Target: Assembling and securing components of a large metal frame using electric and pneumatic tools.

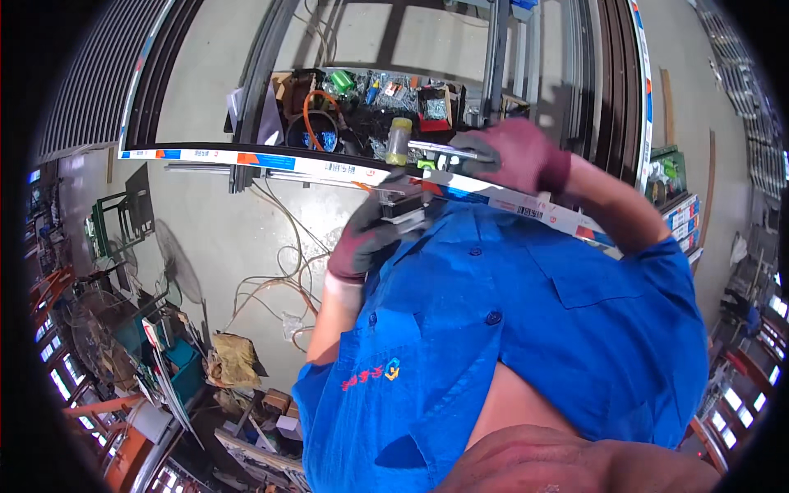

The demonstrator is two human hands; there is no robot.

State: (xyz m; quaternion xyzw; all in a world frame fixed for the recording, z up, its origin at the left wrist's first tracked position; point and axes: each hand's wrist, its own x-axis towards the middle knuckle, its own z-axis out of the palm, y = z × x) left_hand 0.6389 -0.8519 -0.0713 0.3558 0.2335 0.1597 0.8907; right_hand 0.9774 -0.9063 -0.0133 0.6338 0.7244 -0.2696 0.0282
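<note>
Both of my hands wear maroon and grey work gloves. At the near rail of the frame, my left hand (364, 237) is closed around a small grey metal piece (404, 209), blurred, its exact kind unclear. Further right and higher, my right hand (516, 154) is closed on a slim silver rod-like tool (440, 149) that points left. Beside the tool's tip stands a clear cylindrical container (399, 141) with yellowish ends. A bright green and black item (427, 164) lies just below the tool, partly hidden.
A large dark metal frame (261, 74) with a taped near rail (320, 167) stretches before me. Beyond the rail are loose fasteners, a red-edged box (435, 108), an orange hose (307, 115) and a round black container (325, 141). Cables (283, 271) trail across the floor at left.
</note>
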